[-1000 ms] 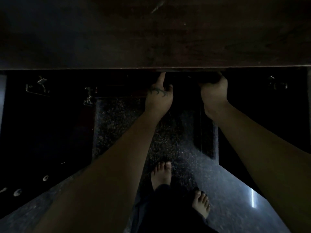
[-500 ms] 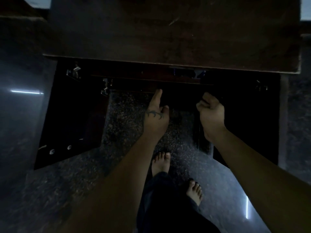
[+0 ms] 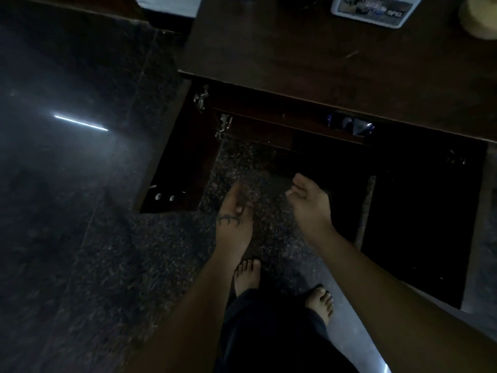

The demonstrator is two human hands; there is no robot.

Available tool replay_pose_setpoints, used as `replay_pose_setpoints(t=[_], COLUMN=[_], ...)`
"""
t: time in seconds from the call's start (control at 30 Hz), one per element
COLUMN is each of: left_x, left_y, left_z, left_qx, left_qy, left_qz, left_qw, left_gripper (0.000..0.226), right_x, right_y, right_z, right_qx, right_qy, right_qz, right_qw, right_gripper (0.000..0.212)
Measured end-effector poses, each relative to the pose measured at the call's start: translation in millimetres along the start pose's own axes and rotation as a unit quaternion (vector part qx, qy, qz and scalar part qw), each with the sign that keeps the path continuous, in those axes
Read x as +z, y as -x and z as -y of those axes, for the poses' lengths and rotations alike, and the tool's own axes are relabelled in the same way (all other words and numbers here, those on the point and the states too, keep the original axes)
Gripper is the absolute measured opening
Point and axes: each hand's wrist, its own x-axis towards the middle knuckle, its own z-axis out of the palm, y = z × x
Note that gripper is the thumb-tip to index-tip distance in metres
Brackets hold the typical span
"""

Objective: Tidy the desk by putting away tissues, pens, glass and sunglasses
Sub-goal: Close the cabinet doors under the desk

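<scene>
The scene is very dim. My left hand (image 3: 234, 211), with a tattoo on its back, hangs over the floor in front of the open cabinet, fingers loose and holding nothing. My right hand (image 3: 309, 201) hovers beside it, fingers loosely curled and empty. On the shelf under the dark wooden desk top (image 3: 322, 63), small shiny objects (image 3: 351, 125) catch the light; I cannot tell what they are. A white box with a printed top (image 3: 373, 8) lies at the desk's far edge.
The cabinet's left door (image 3: 172, 162) and right door (image 3: 419, 211) both stand open toward me, with metal hinges (image 3: 200, 99) showing. A pale round object (image 3: 481, 20) sits at the desk's right corner. My bare feet (image 3: 247, 275) stand on speckled stone floor (image 3: 94, 238).
Both hands have drawn back from under the desk edge toward me. The view has pulled away and swung, so the desk top and its far edge now show.
</scene>
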Motion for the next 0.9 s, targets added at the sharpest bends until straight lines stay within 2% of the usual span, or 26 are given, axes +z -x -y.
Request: replay_pose_setpoints(t=[0.27,0.4,0.47,0.63,0.77,0.9], left_x=[-79,-117,-135,-153,-154,-143], left_y=[14,23,20,5,6,19], left_z=[46,61,59,50,52,50], left_qx=[-0.081,-0.093,-0.072,0.062,0.095,0.123], left_qy=[-0.003,-0.095,-0.094,-0.105,-0.142,-0.193], left_qz=[-0.12,-0.293,-0.338,-0.276,-0.274,-0.222], left_qw=[0.989,0.947,0.934,0.953,0.947,0.948], left_gripper=[0.035,0.022,0.025,0.039,0.036,0.032], right_x=[96,133,148,170,174,169], right_y=[23,32,36,37,37,37], right_z=[2,11,16,20,16,12], right_qx=[-0.012,-0.008,-0.009,-0.011,-0.008,-0.016], right_qy=[0.013,0.019,0.029,0.054,0.061,0.089], right_qz=[0.083,0.113,0.129,0.154,0.165,0.162], right_qw=[0.996,0.993,0.991,0.987,0.984,0.983], right_gripper=[0.045,0.044,0.045,0.045,0.043,0.043])
